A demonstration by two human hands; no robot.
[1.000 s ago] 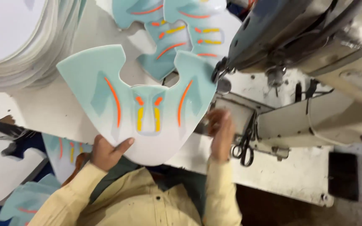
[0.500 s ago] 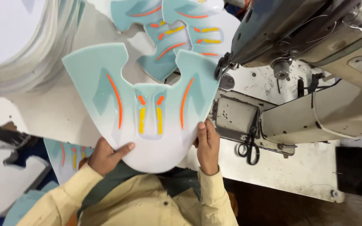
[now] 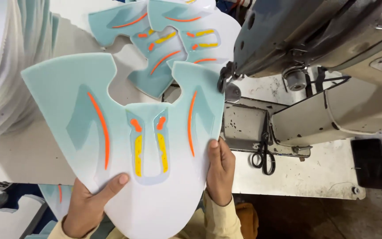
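Positioning step: L hand (image 3: 89, 206) & R hand (image 3: 220, 170) gripping shoe-upper panel (image 3: 124, 132) ctr frame; next needs alignment w/ sewing machine (image 3: 315, 53) upper right.

Both hands are raised side by side: the left hand (image 3: 87, 206) with thumb extended upward, the right hand (image 3: 220, 172) with fingers curled in a grip.

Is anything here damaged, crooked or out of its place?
Nothing stands out. Both hands, left and right, hold the pale blue shoe upper panel flat and intact. Scissors hang by the sewing machine, whose base is grimy.
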